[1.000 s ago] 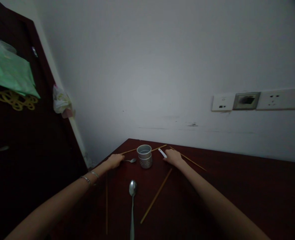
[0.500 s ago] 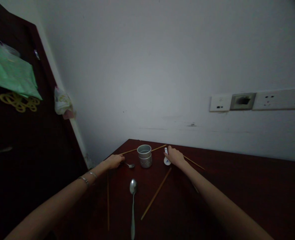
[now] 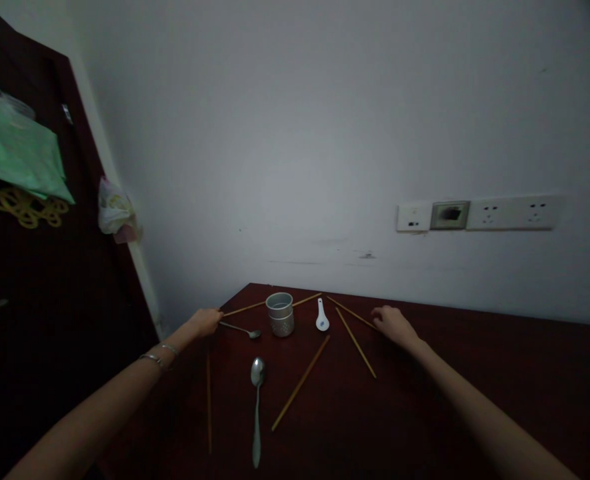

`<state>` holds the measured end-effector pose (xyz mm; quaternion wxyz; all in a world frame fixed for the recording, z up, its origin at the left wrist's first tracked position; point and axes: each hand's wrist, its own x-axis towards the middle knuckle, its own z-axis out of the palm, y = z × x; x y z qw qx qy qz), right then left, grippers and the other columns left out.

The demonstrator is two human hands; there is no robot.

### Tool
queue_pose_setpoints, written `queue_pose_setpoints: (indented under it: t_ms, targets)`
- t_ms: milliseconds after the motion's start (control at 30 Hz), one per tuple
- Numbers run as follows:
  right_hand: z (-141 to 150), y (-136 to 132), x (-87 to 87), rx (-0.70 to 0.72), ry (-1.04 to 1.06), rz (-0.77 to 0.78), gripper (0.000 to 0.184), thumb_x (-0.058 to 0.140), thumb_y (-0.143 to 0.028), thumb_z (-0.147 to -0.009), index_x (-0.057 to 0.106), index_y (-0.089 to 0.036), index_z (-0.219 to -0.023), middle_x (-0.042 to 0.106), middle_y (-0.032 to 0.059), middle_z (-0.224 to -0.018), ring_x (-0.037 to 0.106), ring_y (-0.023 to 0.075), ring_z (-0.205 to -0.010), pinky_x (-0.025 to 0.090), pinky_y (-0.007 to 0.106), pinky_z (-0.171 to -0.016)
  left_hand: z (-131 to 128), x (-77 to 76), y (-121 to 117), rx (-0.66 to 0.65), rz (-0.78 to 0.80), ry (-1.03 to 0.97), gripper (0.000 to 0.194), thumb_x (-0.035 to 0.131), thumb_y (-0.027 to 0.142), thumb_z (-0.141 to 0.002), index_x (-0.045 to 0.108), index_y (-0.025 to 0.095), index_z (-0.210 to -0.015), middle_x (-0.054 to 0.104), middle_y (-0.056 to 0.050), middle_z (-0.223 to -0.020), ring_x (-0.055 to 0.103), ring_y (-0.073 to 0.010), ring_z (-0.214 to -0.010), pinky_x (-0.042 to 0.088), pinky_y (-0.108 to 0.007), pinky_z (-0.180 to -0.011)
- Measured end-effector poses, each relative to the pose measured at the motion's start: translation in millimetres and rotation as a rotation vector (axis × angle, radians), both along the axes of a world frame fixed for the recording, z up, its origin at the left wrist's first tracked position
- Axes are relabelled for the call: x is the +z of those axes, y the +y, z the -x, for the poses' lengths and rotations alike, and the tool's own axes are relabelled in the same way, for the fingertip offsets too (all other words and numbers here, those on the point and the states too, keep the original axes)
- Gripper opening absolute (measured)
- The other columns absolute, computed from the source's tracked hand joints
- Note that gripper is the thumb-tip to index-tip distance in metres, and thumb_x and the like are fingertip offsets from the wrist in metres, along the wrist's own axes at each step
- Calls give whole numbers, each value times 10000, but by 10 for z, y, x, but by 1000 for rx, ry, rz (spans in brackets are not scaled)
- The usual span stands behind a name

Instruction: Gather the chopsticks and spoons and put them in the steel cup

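Observation:
My left hand (image 3: 207, 321) is at the table's left edge, fingers bent and close together. A wooden chopstick (image 3: 245, 309) and the handle of a small metal spoon (image 3: 253, 334) both run up to its fingertips; its grip is hidden. On the right, my right hand (image 3: 393, 324) rests low with loosely bent, parted fingers, beside the near end of another chopstick (image 3: 351, 312). Between the hands stand a grey metal cup (image 3: 280, 315) with a perforated lower part and, apart from it, a white soup spoon (image 3: 322, 323) lying on the table.
A large metal spoon (image 3: 257, 393) lies in front, with chopsticks (image 3: 301, 383) around it. One more chopstick (image 3: 355, 342) slants near the white spoon. The dark red table (image 3: 425, 400) meets a white wall with sockets (image 3: 492, 213). A dark door (image 3: 75, 300) stands left.
My right hand has left the white soup spoon and moved right. My left hand has drawn back leftward, baring more of the small spoon's handle and the chopstick. The view has shifted slightly.

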<state>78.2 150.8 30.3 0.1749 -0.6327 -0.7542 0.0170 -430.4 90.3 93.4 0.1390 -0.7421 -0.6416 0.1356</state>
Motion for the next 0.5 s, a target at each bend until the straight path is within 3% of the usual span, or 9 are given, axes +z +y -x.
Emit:
queue_pose_setpoints:
  t_ms: [100, 233, 367, 500]
  targets:
    - [-59, -37, -57, 57, 42, 29, 260, 464, -254, -775, 643, -179, -949, 618, 90, -999, 562, 191, -938, 386, 244, -796, 5, -45, 62, 16, -18, -19, 310, 351, 116, -783, 592, 156, -973, 590, -134, -1036, 572, -214, -942, 446, -315, -784]
    - [-8, -56, -103, 19, 62, 47, 269, 492, -316, -770, 636, -169, -942, 626, 91, -981, 571, 195, -921, 406, 246, -761, 47, -174, 257, 95, 13, -78, 338, 337, 138, -806, 574, 165, -1045, 593, -135, -1059, 568, -210, -961, 441, -318, -804]
    - [100, -75, -96, -18, 29, 54, 235, 457, -284, -792, 631, -181, -913, 623, 85, -987, 565, 189, -930, 411, 248, -747, 135, -354, 496, 85, 93, -122, 421, 307, 136, -817, 493, 183, -1192, 536, -130, -1186, 526, -233, -1054, 423, -350, -852]
    - [203, -87, -64, -12, 5, 40, 230, 451, -271, -791, 628, -179, -907, 625, 90, -975, 568, 202, -922, 421, 264, -727, 171, -460, 674, 93, 67, -218, 403, 297, 161, -826, 524, 172, -1159, 550, -104, -1180, 523, -227, -1064, 418, -335, -863]
